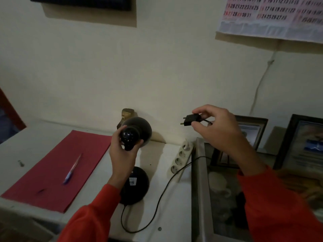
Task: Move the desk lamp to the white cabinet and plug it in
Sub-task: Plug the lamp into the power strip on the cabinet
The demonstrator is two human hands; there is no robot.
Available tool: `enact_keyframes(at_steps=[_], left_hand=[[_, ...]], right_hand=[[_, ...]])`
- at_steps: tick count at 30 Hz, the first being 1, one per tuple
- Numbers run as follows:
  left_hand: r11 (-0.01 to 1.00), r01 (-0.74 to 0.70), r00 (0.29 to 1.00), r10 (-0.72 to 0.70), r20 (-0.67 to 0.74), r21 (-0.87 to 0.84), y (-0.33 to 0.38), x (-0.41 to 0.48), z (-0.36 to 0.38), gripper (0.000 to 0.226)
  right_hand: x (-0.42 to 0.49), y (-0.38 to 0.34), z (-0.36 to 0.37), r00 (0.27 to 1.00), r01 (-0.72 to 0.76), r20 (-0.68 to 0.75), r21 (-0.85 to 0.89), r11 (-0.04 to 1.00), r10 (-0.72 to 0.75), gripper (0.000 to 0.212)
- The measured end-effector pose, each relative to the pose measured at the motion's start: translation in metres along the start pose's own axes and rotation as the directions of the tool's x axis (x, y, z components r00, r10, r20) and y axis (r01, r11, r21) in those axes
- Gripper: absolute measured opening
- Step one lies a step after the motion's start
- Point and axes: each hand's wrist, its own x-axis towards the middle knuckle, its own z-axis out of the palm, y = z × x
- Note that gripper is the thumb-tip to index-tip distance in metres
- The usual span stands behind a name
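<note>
A: Item one, black metal desk lamp (135, 154). Location?

B: Round base standing on the white cabinet top (157, 215), near centre, just right of the flat red paper sheet (57, 165) that bears a blue ballpoint pen (71, 170). Domed shade tilted toward the far wall.

A: Step in hand?

B: Judged: placement done, plugging in pending. Item two, black two-pin plug (190, 119), is aloft, pins pointing left, well above item three, the white four-socket power strip (180, 158), which lies along the cabinet's right edge. All four sockets look vacant.

A: Hands?

B: Left hand (122, 152): fingers curled round the vented back of the lamp head, steadying it. Right hand (222, 128): thumb and fingertips pinching the plug body, wrist raised, red sleeve reaching in from near right.

A: Next move requires?

B: Probably turning the pins downward, lowering to a socket, lining up both holes, then pressing firmly. Thin black cord (157, 206) loops slack over the near cabinet top; enough length, by appearance.
</note>
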Motion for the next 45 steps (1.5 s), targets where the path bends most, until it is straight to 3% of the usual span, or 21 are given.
enact_keyframes(at_steps=[4,9,13,16,18,20,23,25,33,41,45], left_hand=[[0.999,0.016,1.000,-0.016,0.008,0.039,-0.001,0.004,0.003,0.062],[0.983,-0.015,0.999,0.020,-0.025,0.183,0.003,-0.005,0.005,0.075],[0.894,-0.236,0.948,0.298,-0.113,0.382,0.008,-0.034,0.002,0.058],[0.847,-0.409,0.909,0.410,0.072,0.338,-0.003,-0.071,0.012,0.036],[0.883,-0.383,0.903,0.295,0.314,0.271,-0.018,-0.092,0.024,0.029],[0.922,-0.262,0.869,0.096,0.486,0.286,-0.036,-0.108,0.038,0.035],[0.923,-0.093,0.820,-0.141,0.555,0.373,-0.059,-0.115,0.060,0.050],[0.902,-0.074,0.782,-0.212,0.587,0.425,-0.066,-0.113,0.073,0.054],[0.803,-0.232,0.715,-0.242,0.656,0.549,-0.077,-0.095,0.103,0.061],[0.801,-0.209,0.749,-0.237,0.619,0.561,-0.090,-0.089,0.108,0.070],[0.808,-0.205,0.749,-0.233,0.620,0.552,-0.095,-0.087,0.106,0.063]], right_hand=[[0.001,-0.003,-0.003,0.998,-0.015,0.054,-0.034,0.999,0.017,0.021],[0.002,0.026,0.021,0.932,-0.098,0.309,-0.286,0.953,0.188,0.020],[-0.001,0.060,0.059,0.867,-0.122,0.417,-0.354,0.927,0.273,0.030],[-0.003,0.086,0.082,0.841,-0.134,0.452,-0.360,0.923,0.298,0.033],[-0.003,0.099,0.093,0.839,-0.145,0.453,-0.348,0.926,0.301,0.033],[-0.001,0.106,0.102,0.839,-0.127,0.465,-0.341,0.931,0.284,0.031],[0.002,0.113,0.111,0.832,-0.093,0.494,-0.327,0.940,0.254,0.030],[0.003,0.120,0.116,0.830,-0.088,0.498,-0.330,0.940,0.252,0.028],[0.012,0.143,0.127,0.828,-0.114,0.451,-0.445,0.888,0.332,0.021],[0.021,0.152,0.142,0.799,-0.052,0.497,-0.504,0.862,0.339,0.027],[0.027,0.149,0.149,0.783,0.027,0.529,-0.554,0.832,0.327,0.032]])
